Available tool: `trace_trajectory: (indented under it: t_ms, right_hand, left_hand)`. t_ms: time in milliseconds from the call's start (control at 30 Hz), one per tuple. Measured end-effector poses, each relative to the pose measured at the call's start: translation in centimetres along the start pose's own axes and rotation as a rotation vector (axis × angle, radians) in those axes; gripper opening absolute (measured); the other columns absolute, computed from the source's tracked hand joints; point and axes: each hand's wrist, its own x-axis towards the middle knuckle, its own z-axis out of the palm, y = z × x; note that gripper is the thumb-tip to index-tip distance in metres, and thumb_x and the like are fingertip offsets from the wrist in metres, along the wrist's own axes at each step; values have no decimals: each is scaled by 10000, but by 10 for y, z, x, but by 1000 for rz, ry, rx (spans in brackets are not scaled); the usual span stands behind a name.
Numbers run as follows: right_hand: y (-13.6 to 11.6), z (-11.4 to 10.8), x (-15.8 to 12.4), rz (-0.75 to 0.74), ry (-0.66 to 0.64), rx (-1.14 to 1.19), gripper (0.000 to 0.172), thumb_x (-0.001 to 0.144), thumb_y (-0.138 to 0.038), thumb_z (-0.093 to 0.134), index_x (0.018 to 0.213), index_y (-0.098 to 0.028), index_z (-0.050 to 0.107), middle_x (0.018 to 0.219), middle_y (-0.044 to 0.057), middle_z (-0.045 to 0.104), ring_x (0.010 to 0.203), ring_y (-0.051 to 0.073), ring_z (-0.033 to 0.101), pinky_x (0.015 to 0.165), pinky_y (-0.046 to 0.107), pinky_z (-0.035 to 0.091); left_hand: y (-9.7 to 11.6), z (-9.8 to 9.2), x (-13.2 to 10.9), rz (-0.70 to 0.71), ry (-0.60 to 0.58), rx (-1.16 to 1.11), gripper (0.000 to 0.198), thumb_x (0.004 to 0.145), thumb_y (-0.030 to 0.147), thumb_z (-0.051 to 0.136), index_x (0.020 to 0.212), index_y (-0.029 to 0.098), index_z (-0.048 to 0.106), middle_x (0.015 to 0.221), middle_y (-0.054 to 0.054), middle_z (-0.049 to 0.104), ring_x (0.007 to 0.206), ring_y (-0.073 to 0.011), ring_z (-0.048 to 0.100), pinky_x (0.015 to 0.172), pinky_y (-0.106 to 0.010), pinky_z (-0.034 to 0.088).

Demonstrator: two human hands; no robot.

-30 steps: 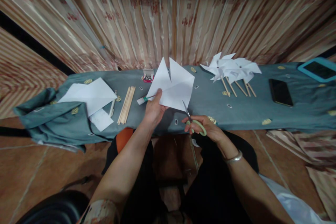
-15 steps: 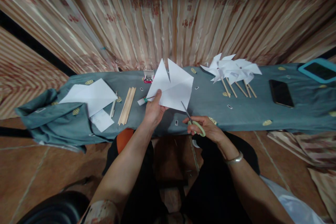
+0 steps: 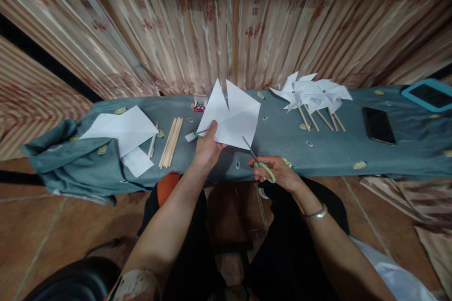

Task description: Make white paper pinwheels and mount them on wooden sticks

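My left hand [image 3: 209,146] grips a white paper sheet [image 3: 236,124] by its lower left side, thumb on top. A cut runs into the sheet from its upper edge and gapes in a narrow V. My right hand [image 3: 273,169] has its fingers in the handles of light green scissors [image 3: 264,170]. Their blades lie at the sheet's lower right corner, the tip over the paper. Beside my left hand a small tube with a green and red part [image 3: 192,136] rests on the cloth. Just beyond it stands a little red and white box [image 3: 200,103] of small metal pieces.
A grey-green cloth [image 3: 339,146] covers the narrow table. Wooden sticks [image 3: 171,143], white sheets [image 3: 123,127] and a pen [image 3: 152,145] lie left. Paper pinwheels [image 3: 314,92] on sticks, a black phone [image 3: 378,125] and a blue-framed tablet [image 3: 429,95] lie right. A curtain [image 3: 226,23] hangs behind.
The scissors in my right hand have shifted very slightly left, their tip a little further over the paper. My left hand and the sheet have stayed almost still.
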Motion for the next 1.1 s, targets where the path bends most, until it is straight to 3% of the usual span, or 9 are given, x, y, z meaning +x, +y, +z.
trace_trajectory:
  t_ms: [1100]
  right_hand:
    - [-5,1,1,-32,27,15,476,610,-534,814,884,-158,716,603,-6,636,501,85,543,483,218,449]
  left_hand:
    - [-8,4,-10,-66,-40,44,232,876,185,607,1104,150,631,1021,-87,743,999,-202,694,914,-369,550]
